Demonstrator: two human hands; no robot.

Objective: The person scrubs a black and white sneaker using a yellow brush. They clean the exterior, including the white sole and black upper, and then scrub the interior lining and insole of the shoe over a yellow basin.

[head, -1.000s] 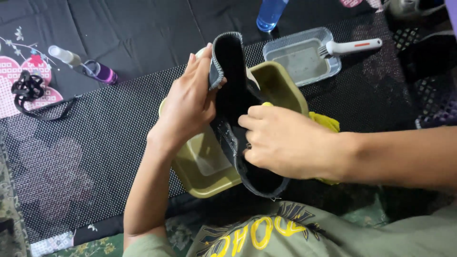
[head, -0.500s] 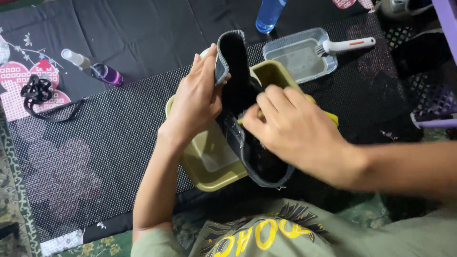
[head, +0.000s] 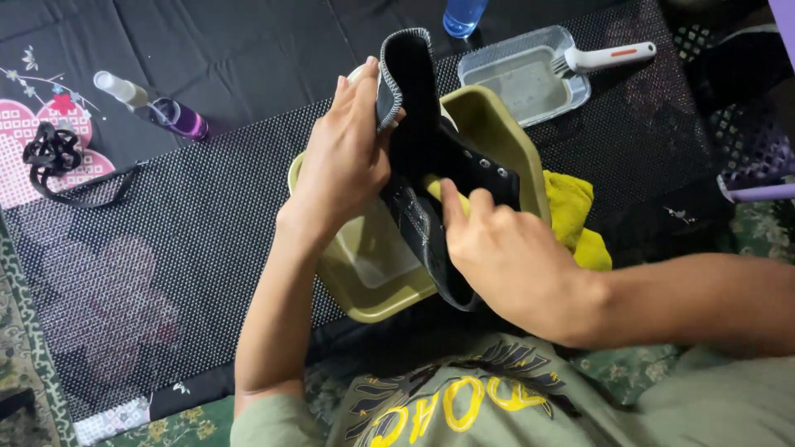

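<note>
A black shoe (head: pixel 431 157) with an upturned tongue is held over an olive-green basin (head: pixel 377 273). My left hand (head: pixel 344 161) grips the shoe's tongue and side from the left. My right hand (head: pixel 505 257) presses a small yellow-green piece, perhaps a sponge or cloth (head: pixel 439 189), into the shoe's opening; most of that piece is hidden by my fingers. The basin holds a little water at its bottom.
A yellow cloth (head: pixel 571 215) lies right of the basin. Behind are a clear tray (head: pixel 526 79) with a white-handled brush (head: pixel 609 56), a blue bottle (head: pixel 462 15), a purple spray bottle (head: pixel 153 103) and black laces (head: pixel 50 153). All sit on a black mesh mat (head: pixel 166 248).
My right hand has slid from the shoe's outer side into its opening. The shoe has tilted a little, and my left hand keeps hold of the tongue.
</note>
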